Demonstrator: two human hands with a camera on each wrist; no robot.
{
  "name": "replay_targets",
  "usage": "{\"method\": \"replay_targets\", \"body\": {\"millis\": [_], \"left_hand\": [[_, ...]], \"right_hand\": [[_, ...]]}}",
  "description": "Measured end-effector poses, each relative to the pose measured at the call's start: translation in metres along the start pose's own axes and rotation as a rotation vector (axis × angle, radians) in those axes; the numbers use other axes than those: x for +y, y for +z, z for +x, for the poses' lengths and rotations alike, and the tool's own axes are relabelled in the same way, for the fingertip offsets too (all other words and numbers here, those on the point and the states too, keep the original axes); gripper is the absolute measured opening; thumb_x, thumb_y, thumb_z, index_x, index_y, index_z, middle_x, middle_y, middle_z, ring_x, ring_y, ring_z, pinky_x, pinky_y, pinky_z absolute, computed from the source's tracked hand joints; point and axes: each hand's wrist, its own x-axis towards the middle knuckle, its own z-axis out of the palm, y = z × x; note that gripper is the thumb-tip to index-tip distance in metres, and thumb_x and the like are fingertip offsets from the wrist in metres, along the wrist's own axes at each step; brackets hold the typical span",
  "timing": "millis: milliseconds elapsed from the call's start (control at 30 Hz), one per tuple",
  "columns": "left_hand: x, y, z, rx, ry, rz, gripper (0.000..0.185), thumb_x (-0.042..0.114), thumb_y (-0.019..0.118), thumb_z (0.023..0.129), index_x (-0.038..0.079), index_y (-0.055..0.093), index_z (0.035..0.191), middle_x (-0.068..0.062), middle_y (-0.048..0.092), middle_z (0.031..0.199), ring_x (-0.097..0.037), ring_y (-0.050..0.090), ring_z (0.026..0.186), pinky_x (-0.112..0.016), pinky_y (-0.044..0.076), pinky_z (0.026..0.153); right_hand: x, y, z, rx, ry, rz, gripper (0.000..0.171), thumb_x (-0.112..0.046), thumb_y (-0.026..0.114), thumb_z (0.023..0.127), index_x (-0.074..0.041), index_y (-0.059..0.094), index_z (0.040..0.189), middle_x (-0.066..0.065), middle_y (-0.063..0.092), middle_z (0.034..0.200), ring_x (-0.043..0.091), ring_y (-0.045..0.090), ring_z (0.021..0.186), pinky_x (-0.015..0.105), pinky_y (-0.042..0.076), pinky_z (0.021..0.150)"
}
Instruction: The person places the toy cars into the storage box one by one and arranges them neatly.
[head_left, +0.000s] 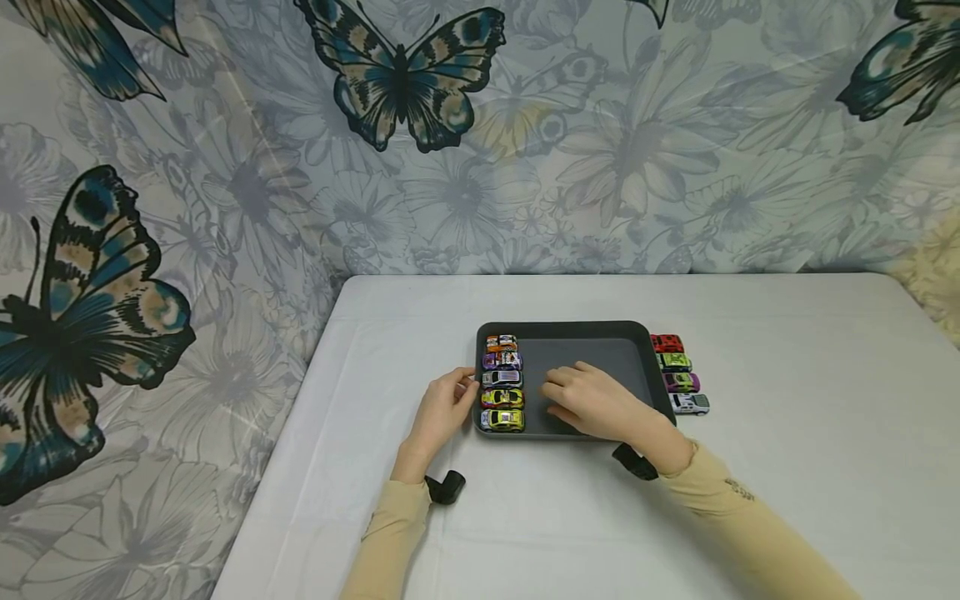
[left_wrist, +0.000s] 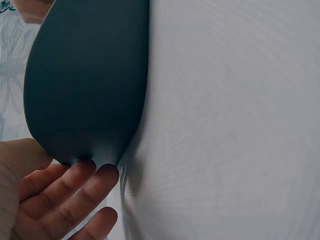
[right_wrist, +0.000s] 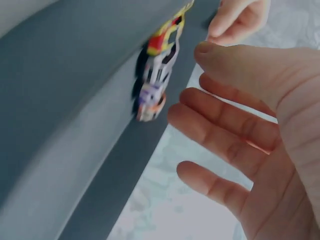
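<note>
A dark grey tray (head_left: 577, 327) lies on the white table. Along its left side several small toy cars (head_left: 502, 378) stand in a column, among them orange, purple, silver and yellow ones. My left hand (head_left: 444, 408) is at the tray's left rim, its fingertips (left_wrist: 107, 172) touching the outer wall in the left wrist view. Over the middle of the tray hovers my right hand (head_left: 592, 402), to the right of the column. In the right wrist view its fingers (right_wrist: 220, 115) are spread, slightly bent, with nothing between them.
Just outside the tray's right rim, more toy cars are lined up: a red car (head_left: 667, 342), a green car (head_left: 674, 362), a purple car (head_left: 682, 382) and a silver car (head_left: 690, 403). Behind the white table (head_left: 810, 467) hangs a butterfly-patterned cloth (head_left: 465, 200).
</note>
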Motion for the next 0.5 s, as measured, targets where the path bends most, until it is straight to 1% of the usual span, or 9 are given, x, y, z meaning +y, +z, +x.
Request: {"method": "replay_targets", "body": {"millis": [233, 500], "left_hand": [[0.000, 0.000, 0.000, 0.002, 0.010, 0.013, 0.026, 0.012, 0.057, 0.092, -0.003, 0.062, 0.113, -0.008, 0.065, 0.087, -0.011, 0.058, 0.068, -0.024, 0.048, 0.061], [-0.001, 0.002, 0.000, 0.001, -0.006, 0.017, 0.027, 0.014, 0.056, 0.093, -0.001, 0.061, 0.114, -0.006, 0.065, 0.088, -0.009, 0.058, 0.068, -0.023, 0.047, 0.060]], "right_hand": [[0.013, -0.006, -0.026, 0.057, 0.011, -0.020, 0.020, -0.016, 0.078, 0.073, -0.007, 0.065, 0.086, 0.002, 0.057, 0.081, 0.017, 0.054, 0.071, 0.032, 0.042, 0.062], [0.028, -0.016, -0.052, 0.162, 0.033, -0.013, 0.027, -0.008, 0.081, 0.066, -0.005, 0.065, 0.087, 0.004, 0.059, 0.082, 0.017, 0.056, 0.071, 0.031, 0.042, 0.061]]}}
